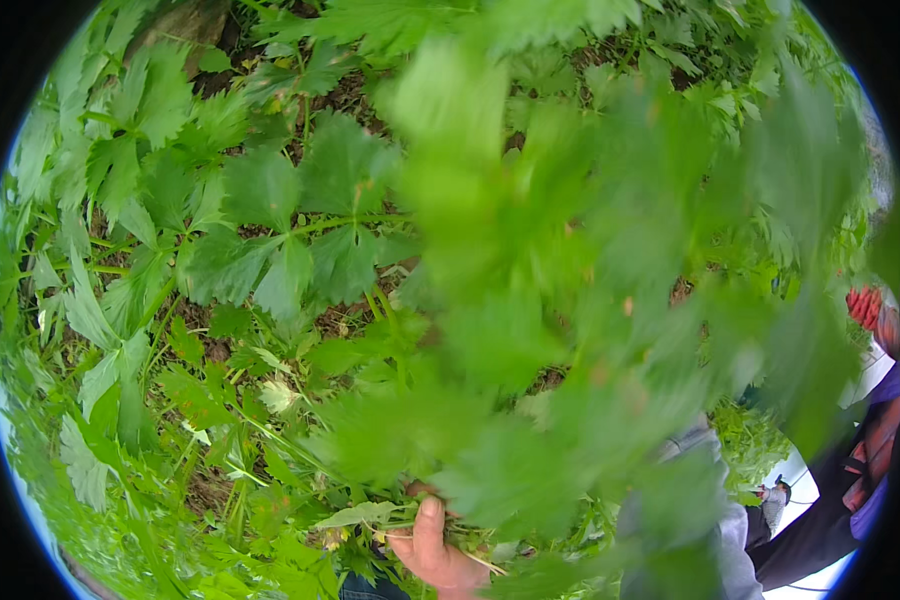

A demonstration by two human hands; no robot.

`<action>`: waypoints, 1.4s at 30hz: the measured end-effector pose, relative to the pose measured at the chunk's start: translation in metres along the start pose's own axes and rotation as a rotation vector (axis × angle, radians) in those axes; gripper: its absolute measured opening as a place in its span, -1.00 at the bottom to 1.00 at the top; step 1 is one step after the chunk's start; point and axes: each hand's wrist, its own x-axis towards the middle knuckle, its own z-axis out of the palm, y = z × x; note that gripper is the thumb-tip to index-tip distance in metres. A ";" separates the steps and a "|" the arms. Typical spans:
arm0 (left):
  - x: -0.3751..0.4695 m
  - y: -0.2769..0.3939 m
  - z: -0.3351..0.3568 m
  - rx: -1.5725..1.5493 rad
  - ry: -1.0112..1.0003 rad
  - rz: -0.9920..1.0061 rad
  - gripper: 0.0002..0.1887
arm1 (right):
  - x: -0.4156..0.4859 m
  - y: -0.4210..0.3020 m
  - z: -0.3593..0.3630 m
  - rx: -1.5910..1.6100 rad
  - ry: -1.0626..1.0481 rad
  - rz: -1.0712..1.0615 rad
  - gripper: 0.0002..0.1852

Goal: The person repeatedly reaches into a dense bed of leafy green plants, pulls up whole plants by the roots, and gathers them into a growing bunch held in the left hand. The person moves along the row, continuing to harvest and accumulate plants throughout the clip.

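My left hand (pixel 433 551) is low in the picture, thumb up, its fingers closed around a bunch of thin green stems (pixel 390 516) and small leaves. Large toothed, celery-like leaves (pixel 487 322) hang blurred close to the camera, covering much of the middle and right; where their stalks lead is hidden. My right hand cannot be seen. A grey sleeve or trouser leg (pixel 727 517) shows partly behind the blurred leaves at the lower right. Dark blue denim (pixel 375 588) lies beside my left hand at the bottom edge.
Dense leafy plants (pixel 270 202) fill the left and top, with brown soil (pixel 210 487) between stalks. A stone (pixel 184 30) lies at the upper left. At the right, another person with dark trousers (pixel 817 536) is near a red glove (pixel 864 307), white sheeting (pixel 799 480) and a leafy pile (pixel 750 442).
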 end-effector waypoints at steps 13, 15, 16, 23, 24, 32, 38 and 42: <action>0.003 0.012 0.011 -0.209 -0.065 0.032 -0.76 | 0.001 -0.004 0.004 0.057 0.231 0.196 -0.81; 0.004 0.011 0.009 -0.242 -0.102 0.052 -0.71 | -0.001 -0.005 -0.008 0.032 0.207 0.132 -0.79; 0.002 0.011 0.009 -0.238 -0.075 0.019 -0.69 | 0.000 -0.006 -0.014 -0.016 0.191 0.060 -0.78; 0.005 0.013 0.006 -0.338 0.101 -0.325 -0.68 | 0.046 -0.036 -0.042 -0.448 0.108 -0.431 -0.69; 0.004 0.013 0.007 -0.334 0.092 -0.324 -0.69 | 0.054 -0.040 -0.045 -0.504 0.102 -0.468 -0.67; 0.016 0.018 0.002 -0.116 0.031 -0.122 -0.72 | 0.086 -0.051 -0.022 -0.620 0.264 -0.516 -0.65; 0.034 0.013 -0.015 -0.349 -0.058 -0.117 -0.72 | 0.113 -0.078 -0.017 -0.662 -0.343 -0.174 -0.74; 0.042 0.016 -0.026 -0.376 0.003 -0.339 -0.70 | 0.105 -0.106 -0.019 -0.521 -0.399 -0.043 -0.72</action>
